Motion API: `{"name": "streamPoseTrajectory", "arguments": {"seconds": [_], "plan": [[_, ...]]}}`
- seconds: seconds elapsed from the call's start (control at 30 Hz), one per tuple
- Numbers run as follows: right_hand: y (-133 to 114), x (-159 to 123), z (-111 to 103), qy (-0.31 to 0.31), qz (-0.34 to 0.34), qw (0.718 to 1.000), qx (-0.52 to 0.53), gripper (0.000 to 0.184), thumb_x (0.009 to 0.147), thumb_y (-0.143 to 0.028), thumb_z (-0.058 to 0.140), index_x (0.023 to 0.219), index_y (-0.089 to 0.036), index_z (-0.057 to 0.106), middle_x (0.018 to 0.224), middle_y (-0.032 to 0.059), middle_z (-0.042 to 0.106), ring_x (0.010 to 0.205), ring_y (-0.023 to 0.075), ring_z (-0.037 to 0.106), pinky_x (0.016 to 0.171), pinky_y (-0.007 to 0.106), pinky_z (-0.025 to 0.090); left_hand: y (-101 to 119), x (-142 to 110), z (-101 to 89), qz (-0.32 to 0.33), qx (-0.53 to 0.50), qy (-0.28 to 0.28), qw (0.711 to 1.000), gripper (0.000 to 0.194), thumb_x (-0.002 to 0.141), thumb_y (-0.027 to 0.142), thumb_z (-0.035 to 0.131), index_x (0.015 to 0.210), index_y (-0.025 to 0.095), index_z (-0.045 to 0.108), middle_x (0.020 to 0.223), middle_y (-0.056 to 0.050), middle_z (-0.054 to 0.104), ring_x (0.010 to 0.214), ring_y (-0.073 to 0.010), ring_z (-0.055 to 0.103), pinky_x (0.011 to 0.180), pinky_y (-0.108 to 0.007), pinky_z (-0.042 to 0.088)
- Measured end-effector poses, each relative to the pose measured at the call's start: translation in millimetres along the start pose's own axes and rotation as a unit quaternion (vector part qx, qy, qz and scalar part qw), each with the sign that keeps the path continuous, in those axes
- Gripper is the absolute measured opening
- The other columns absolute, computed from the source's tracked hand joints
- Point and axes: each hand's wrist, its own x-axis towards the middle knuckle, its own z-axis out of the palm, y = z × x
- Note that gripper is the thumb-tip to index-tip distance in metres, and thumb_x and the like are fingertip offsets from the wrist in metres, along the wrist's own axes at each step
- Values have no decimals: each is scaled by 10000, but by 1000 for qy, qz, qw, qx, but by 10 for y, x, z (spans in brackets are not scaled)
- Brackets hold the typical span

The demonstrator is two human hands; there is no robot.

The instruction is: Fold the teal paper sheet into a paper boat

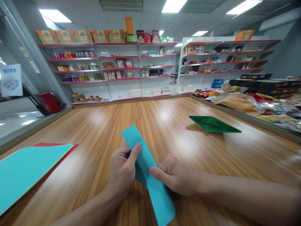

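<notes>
A folded strip of light blue paper (pixel 147 160) is held slantwise above the wooden table, its far end leaning left. My left hand (pixel 123 168) grips its left edge, thumb on top and fingers curled underneath. On the right edge, my right hand (pixel 175 174) pinches the strip with the thumb across its face; those fingers are bent and partly hidden. A blue flap hangs beneath the strip, between the hands. Farther off on the right lies a folded green paper shape (pixel 213 124), like a shallow boat, apart from both hands.
On the left of the wooden table (pixel 94 131) lies a stack of coloured paper (pixel 30 169), blue on top with red showing below. Packaged goods (pixel 244 102) line the table's right side. Stocked shelves (pixel 119 70) stand beyond the far edge.
</notes>
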Motion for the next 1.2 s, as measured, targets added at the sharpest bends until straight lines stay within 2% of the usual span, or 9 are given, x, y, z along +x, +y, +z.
{"name": "streamPoseTrajectory", "arguments": {"seconds": [0.23, 0.4, 0.57, 0.67, 0.77, 0.93, 1.1, 1.2], "plan": [[12, 3, 3, -13, 20, 999, 26, 580, 928, -504, 379, 461, -186, 246, 424, -76, 227, 375, 29, 205, 353, 200, 161, -70, 39, -14, -26, -36, 7, 999, 336, 791, 442, 662, 641, 144, 620, 598, 12, 534, 526, -107, 441, 463, -205, 365], [22, -2, 18, 15, 19, 1000, -9, 571, 922, -473, 394, 455, -185, 237, 424, -74, 208, 371, 29, 189, 345, 200, 138, -97, 45, -33, -38, -47, 6, 998, 334, 788, 442, 672, 655, 139, 628, 601, 8, 552, 534, -111, 462, 477, -211, 375], [49, -19, 42, 0, 19, 999, -39, 552, 910, -469, 405, 457, -181, 275, 427, -61, 258, 368, 32, 245, 342, 184, 165, -114, 104, -44, -43, -86, 35, 995, 313, 790, 431, 678, 693, 138, 627, 603, 20, 551, 538, -109, 464, 497, -214, 387], [44, -29, 41, 5, 15, 998, -61, 563, 917, -481, 383, 454, -178, 274, 423, -57, 259, 364, 31, 247, 347, 184, 166, -76, 110, -47, -35, -88, 38, 995, 326, 791, 423, 676, 650, 143, 587, 566, 36, 505, 509, -95, 421, 465, -201, 356], [10, -41, 25, 1, 3, 997, -77, 576, 916, -518, 360, 459, -178, 278, 429, -57, 247, 366, 33, 238, 349, 191, 151, -4, 77, -36, -11, -56, 25, 998, 348, 801, 414, 660, 603, 149, 550, 528, 45, 450, 482, -86, 376, 430, -194, 312], [-1, -42, 17, 1, -16, 999, -38, 584, 948, -538, 220, 485, -184, 268, 456, -50, 268, 388, 42, 248, 359, 188, 188, 20, 26, -4, 4, -24, -20, 1000, 338, 809, 423, 641, 632, 139, 592, 572, 17, 496, 523, -100, 419, 466, -205, 345], [18, -12, 22, -3, -13, 999, -42, 577, 948, -530, 256, 490, -179, 281, 448, -57, 266, 382, 41, 253, 360, 179, 192, -98, 77, -28, -58, -75, 14, 995, 353, 771, 454, 680, 637, 137, 602, 549, 15, 520, 499, -105, 443, 457, -211, 344], [1, -13, 12, -45, -9, 998, -53, 609, 970, -494, 208, 492, -161, 385, 437, -34, 394, 386, 47, 364, 396, 163, 287, -138, 126, -64, -96, -122, 55, 986, 338, 715, 447, 732, 653, 131, 628, 546, 13, 551, 500, -113, 469, 463, -212, 372]]}}
